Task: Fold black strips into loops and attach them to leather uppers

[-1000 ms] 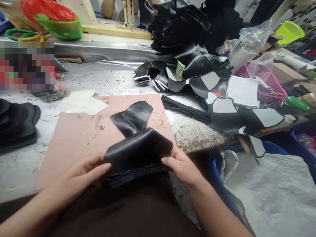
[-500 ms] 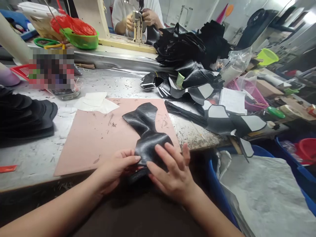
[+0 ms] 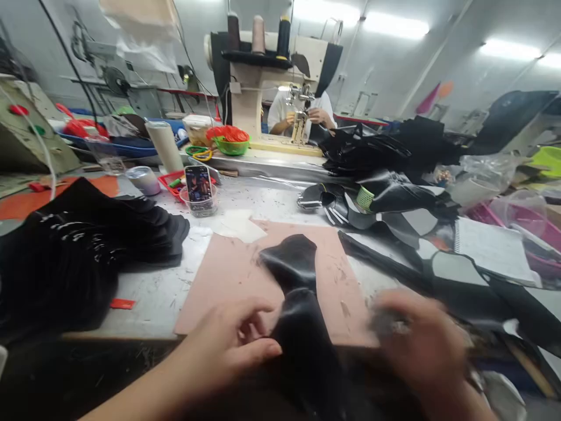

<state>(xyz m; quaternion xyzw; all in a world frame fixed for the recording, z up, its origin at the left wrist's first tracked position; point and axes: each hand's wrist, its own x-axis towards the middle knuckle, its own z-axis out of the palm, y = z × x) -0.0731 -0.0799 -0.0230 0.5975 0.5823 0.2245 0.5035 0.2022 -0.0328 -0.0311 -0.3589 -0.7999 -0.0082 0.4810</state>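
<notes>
A glossy black leather-like piece [image 3: 294,263] lies on the pink board [image 3: 219,280] and reaches down over the table's front edge. My left hand [image 3: 245,333] is at its left edge, thumb and fingers curled around that edge, pinching it. Off to the right, my right hand [image 3: 421,339] is blurred by motion, its fingers closed around a small dark object [image 3: 390,323] too smeared to identify. It is apart from the black piece, near the board's right corner.
Stacked black pieces [image 3: 87,245] stand at the left. White scraps [image 3: 240,225] and a phone [image 3: 198,184] in a clear tub lie behind the board. More black pieces and a notebook [image 3: 493,248] are at the right. A person sits behind the sewing machine [image 3: 249,111].
The view has tilted up and turned left. My right hand has left the black piece and moved right, now closed around a small dark object. My left hand remains at the piece.
</notes>
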